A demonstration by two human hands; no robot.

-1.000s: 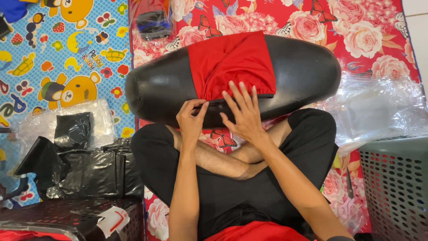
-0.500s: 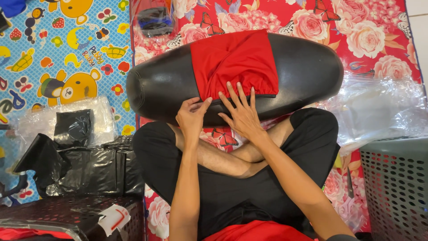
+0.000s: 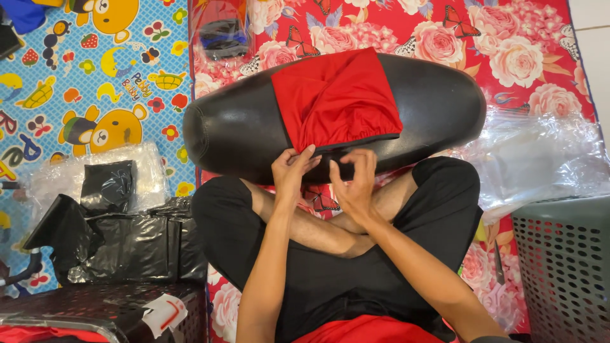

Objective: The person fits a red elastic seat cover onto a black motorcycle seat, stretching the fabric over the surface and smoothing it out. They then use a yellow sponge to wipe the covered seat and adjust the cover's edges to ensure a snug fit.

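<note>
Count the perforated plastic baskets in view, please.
2. A grey perforated basket stands at the lower right beside the person's knee; a black perforated basket sits at the lower left corner. Both are cut off by the frame, so others may lie out of view.

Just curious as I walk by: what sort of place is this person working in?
Probably a home floor used as a small workshop. The person sits cross-legged on a red floral mat beside a children's cartoon mat, with plastic-wrapped black covers stacked nearby and a grey basket.
</note>
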